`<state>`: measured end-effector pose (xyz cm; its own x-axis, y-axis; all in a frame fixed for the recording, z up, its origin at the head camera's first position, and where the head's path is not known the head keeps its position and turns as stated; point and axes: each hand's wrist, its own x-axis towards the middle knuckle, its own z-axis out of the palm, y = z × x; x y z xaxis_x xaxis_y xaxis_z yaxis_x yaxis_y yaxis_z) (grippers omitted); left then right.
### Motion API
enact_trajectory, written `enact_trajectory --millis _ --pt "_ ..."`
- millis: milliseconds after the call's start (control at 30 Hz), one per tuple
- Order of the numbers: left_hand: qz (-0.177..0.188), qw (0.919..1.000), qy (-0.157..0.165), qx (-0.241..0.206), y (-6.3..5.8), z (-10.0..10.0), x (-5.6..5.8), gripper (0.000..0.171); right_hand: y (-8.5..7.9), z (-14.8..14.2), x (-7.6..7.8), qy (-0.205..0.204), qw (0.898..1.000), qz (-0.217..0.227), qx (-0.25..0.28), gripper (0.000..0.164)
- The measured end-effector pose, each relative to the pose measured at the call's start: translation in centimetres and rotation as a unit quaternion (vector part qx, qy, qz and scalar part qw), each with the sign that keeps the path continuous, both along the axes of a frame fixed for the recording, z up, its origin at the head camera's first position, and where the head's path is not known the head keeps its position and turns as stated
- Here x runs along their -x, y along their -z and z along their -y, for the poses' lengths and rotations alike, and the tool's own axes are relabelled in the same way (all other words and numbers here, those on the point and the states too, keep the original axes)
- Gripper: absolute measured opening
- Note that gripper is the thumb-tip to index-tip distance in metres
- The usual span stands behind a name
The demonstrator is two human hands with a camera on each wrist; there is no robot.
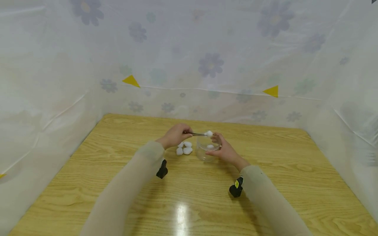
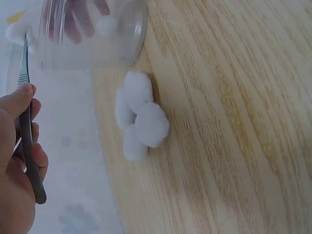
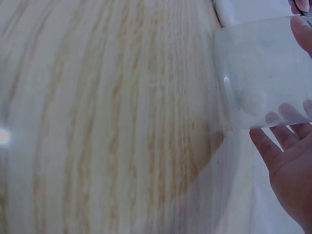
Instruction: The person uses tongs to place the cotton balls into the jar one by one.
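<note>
at left, we see a person's left hand [image 1: 175, 135] pinching metal tweezers [image 1: 197, 134]; near it, four white cotton balls [image 1: 187, 150] sit clustered on the wood-grain table [image 1: 192, 183]. the tweezers' tips hold a single cotton ball [image 1: 209, 133] just above the rim of a clear round jar [image 1: 203, 156], inside which we spot another cotton ball [image 1: 210, 146]. at right, the right hand [image 1: 228, 151] grips the jar, fingers and thumb curved around its side.

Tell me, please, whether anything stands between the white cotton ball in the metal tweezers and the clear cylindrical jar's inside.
Nothing visible does: the white cotton ball, held in the metal tweezers, is at the uncovered mouth of the clear jar; the right grip holds the jar's side.
</note>
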<state>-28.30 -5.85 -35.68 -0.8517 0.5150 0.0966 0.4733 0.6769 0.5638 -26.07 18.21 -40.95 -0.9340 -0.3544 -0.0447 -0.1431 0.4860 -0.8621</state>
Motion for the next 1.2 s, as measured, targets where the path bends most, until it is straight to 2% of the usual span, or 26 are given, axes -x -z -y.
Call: enact_trajectory --millis 600,800,1200 --pt "-0.004 0.9999 0.014 0.002 0.24 -0.19 0.00 0.019 0.27 0.01 0.00 -0.001 1.000 -0.020 -0.019 0.090" --pt "-0.003 0.9999 0.015 -0.005 0.39 -0.29 0.06 0.017 0.36 -0.06 0.23 0.006 1.000 0.001 -0.004 0.089" --pt "0.035 0.9989 0.012 -0.028 0.44 -0.61 -0.09 0.024 0.51 -0.09 0.36 0.003 1.000 0.002 0.006 0.090"
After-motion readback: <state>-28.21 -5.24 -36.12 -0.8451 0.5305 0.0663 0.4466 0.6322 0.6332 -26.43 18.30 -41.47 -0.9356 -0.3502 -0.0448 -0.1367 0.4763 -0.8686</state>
